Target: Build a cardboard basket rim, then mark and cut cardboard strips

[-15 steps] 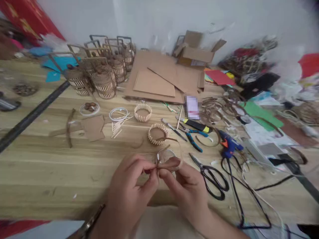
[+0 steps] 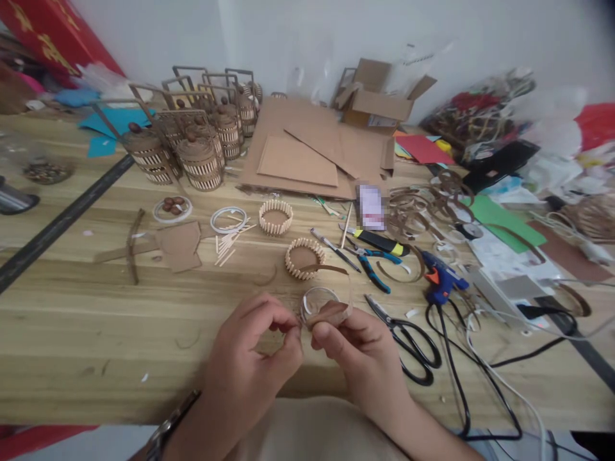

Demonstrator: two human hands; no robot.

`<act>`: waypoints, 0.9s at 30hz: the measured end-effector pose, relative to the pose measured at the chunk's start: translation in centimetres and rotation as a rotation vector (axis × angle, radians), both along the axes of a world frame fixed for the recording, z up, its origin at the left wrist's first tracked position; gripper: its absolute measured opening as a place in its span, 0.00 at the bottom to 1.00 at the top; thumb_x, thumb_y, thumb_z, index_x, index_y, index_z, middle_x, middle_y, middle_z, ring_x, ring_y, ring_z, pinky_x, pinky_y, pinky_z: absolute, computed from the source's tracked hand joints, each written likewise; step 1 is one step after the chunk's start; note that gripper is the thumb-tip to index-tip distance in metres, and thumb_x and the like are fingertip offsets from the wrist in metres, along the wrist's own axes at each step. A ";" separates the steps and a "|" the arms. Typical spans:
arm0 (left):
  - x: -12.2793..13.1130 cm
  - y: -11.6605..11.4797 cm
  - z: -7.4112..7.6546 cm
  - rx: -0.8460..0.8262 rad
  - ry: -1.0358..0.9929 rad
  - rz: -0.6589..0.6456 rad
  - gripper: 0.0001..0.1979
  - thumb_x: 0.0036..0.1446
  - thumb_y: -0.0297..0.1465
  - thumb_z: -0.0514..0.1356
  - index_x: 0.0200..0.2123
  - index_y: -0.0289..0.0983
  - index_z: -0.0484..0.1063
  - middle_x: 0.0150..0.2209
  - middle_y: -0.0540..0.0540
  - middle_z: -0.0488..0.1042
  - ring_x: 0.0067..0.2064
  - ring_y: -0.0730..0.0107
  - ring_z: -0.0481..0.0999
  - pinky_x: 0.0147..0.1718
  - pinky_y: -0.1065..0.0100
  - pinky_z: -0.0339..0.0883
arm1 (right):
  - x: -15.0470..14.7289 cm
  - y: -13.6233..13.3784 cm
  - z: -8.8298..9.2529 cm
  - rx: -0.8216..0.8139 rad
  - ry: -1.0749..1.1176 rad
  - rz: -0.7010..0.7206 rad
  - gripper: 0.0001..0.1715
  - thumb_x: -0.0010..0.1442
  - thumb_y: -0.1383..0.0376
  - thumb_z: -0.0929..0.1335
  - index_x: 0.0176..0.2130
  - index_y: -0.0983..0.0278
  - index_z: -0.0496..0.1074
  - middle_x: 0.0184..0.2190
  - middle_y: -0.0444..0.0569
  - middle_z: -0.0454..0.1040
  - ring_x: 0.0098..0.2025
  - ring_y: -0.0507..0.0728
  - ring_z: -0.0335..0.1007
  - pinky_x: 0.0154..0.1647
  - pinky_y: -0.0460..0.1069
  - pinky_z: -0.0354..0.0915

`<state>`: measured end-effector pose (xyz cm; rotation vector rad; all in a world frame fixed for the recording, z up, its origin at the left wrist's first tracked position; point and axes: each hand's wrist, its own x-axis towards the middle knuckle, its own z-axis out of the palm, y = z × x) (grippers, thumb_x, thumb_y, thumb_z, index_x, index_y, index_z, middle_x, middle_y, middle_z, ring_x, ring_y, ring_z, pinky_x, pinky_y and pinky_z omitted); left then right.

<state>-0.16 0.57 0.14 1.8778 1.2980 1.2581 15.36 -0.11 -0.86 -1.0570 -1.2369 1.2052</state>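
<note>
My right hand pinches a curled brown strip between thumb and fingers. The strip's thin end loops up and back toward a ring of short wooden sticks with a brown base. Just left of the strip, my left hand has its thumb and fingertips pressed together; anything between them is too small to make out. Behind the fingers lies a roll of white tape, partly covered. Black-handled scissors rest by my right hand.
A second stick ring stands farther back, near loose sticks. Blue-handled pliers, a utility knife and a blue glue gun with its cord lie right. Lidded baskets and cardboard sheets occupy the back.
My left fingertips have parted from the strip and moved slightly left. A short upright piece between the hands no longer shows. My right hand keeps its hold on the strip.
</note>
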 end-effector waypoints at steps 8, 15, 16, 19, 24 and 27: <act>-0.2 -0.2 -0.4 0.094 0.038 -0.004 0.07 0.57 0.22 0.59 0.32 0.39 0.75 0.29 0.53 0.75 0.32 0.76 0.75 0.32 0.76 0.68 | 0.0 -0.1 -0.2 0.067 -0.086 -0.026 0.09 0.60 0.64 0.72 0.28 0.61 0.79 0.25 0.46 0.79 0.27 0.52 0.71 0.30 0.45 0.67; -0.4 -0.1 -0.2 0.169 0.139 -0.019 0.07 0.60 0.22 0.59 0.32 0.38 0.74 0.29 0.52 0.75 0.32 0.75 0.75 0.33 0.75 0.68 | 0.0 -0.1 -0.4 0.084 -0.130 -0.034 0.08 0.60 0.66 0.72 0.29 0.61 0.78 0.25 0.46 0.79 0.28 0.52 0.72 0.30 0.46 0.67; -0.4 -0.1 -0.2 0.177 0.152 -0.018 0.07 0.60 0.22 0.59 0.32 0.38 0.74 0.29 0.52 0.75 0.32 0.74 0.75 0.33 0.75 0.68 | 0.0 -0.2 -0.3 0.081 -0.130 -0.033 0.08 0.60 0.66 0.72 0.29 0.61 0.78 0.25 0.45 0.79 0.27 0.52 0.71 0.30 0.45 0.67; -0.4 -0.1 -0.3 0.213 0.176 0.004 0.08 0.60 0.21 0.58 0.32 0.38 0.72 0.29 0.51 0.75 0.32 0.73 0.75 0.33 0.74 0.68 | -0.1 -0.2 -0.2 0.065 -0.127 -0.036 0.09 0.60 0.65 0.72 0.27 0.62 0.77 0.23 0.44 0.77 0.25 0.50 0.68 0.26 0.44 0.64; -0.5 -0.3 -0.2 0.238 0.195 0.001 0.07 0.61 0.21 0.58 0.34 0.38 0.72 0.30 0.50 0.75 0.33 0.73 0.75 0.34 0.73 0.69 | -0.3 -0.1 0.0 0.028 -0.083 -0.032 0.11 0.60 0.64 0.72 0.25 0.62 0.76 0.20 0.42 0.74 0.22 0.49 0.64 0.23 0.43 0.61; -0.5 -0.5 -0.2 0.240 0.207 -0.011 0.06 0.62 0.23 0.58 0.36 0.38 0.73 0.31 0.50 0.75 0.34 0.72 0.75 0.35 0.72 0.70 | -0.3 0.0 0.1 0.022 -0.058 -0.051 0.13 0.59 0.64 0.72 0.24 0.62 0.75 0.19 0.42 0.73 0.22 0.48 0.63 0.23 0.42 0.61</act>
